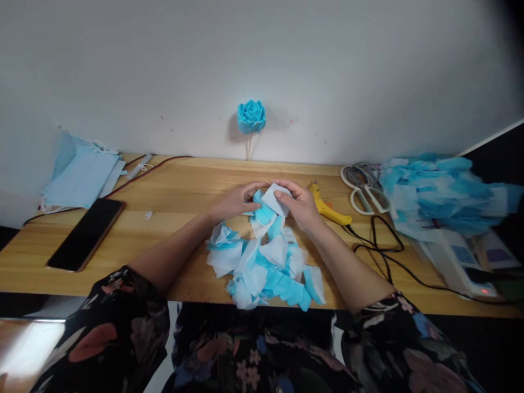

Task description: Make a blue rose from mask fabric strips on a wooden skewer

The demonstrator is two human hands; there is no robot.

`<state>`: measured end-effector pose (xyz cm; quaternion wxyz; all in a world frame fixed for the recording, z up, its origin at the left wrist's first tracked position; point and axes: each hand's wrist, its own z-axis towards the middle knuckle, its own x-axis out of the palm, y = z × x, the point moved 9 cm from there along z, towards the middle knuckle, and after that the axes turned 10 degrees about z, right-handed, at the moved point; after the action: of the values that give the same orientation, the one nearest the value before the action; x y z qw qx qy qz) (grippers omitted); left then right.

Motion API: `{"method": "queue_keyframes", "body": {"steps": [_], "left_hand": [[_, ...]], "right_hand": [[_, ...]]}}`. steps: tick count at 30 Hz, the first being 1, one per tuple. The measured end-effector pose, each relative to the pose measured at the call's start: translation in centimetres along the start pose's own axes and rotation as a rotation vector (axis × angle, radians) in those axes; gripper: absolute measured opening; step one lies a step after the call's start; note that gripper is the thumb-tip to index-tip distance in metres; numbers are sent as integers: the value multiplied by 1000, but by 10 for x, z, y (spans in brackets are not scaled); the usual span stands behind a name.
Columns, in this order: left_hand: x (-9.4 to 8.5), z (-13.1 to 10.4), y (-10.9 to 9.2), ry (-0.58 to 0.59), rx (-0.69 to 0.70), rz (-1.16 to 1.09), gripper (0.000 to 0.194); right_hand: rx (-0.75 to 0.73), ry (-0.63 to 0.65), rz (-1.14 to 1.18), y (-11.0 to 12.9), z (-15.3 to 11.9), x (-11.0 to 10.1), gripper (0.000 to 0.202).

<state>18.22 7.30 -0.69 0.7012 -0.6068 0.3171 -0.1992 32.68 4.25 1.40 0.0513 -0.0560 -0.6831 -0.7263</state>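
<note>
My right hand [299, 203] pinches a small white square of thin fabric [277, 200] between thumb and fingers. Close beside it, my left hand [241, 201] has its thumb and fingers closed on a blue fabric piece [258, 198]. Below both hands lies a loose pile of blue and white fabric pieces [262, 267], spread to the table's front edge. A blue rose-like flower [251, 117] on thin sticks leans against the wall behind. To the right of my right hand rests a yellow-handled tool with a black cord [331, 209].
On the wooden table [172, 185], a black phone [87, 234] and a stack of light-blue face masks [77, 172] lie left. White-handled scissors [368, 200], a large blue-white fabric heap [442, 191] and a white power strip [460, 262] are right. Black cable loops cross the right side.
</note>
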Motion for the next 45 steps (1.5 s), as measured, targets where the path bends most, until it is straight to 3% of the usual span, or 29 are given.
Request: {"method": "queue_keyframes", "body": {"steps": [5, 12, 24, 29, 37, 41, 45], "left_hand": [[-2, -3, -2, 19, -21, 23, 67], [-7, -8, -7, -11, -22, 102, 57], [-18, -4, -3, -89, 3, 5, 60], [-13, -3, -1, 29, -36, -4, 60], [3, -10, -17, 269, 21, -44, 56], [2, -10, -23, 249, 44, -64, 52], [-8, -6, -29, 152, 112, -100, 51]], "right_hand": [[-39, -183, 77, 1, 9, -24, 49], [-32, -258, 140, 2, 16, -43, 49], [143, -125, 105, -6, 8, -16, 45], [146, -134, 143, -7, 7, -16, 44], [56, -233, 35, -17, 16, -39, 47], [-60, -131, -204, -11, 19, -35, 52], [-316, -62, -538, 15, 10, -20, 57]]}}
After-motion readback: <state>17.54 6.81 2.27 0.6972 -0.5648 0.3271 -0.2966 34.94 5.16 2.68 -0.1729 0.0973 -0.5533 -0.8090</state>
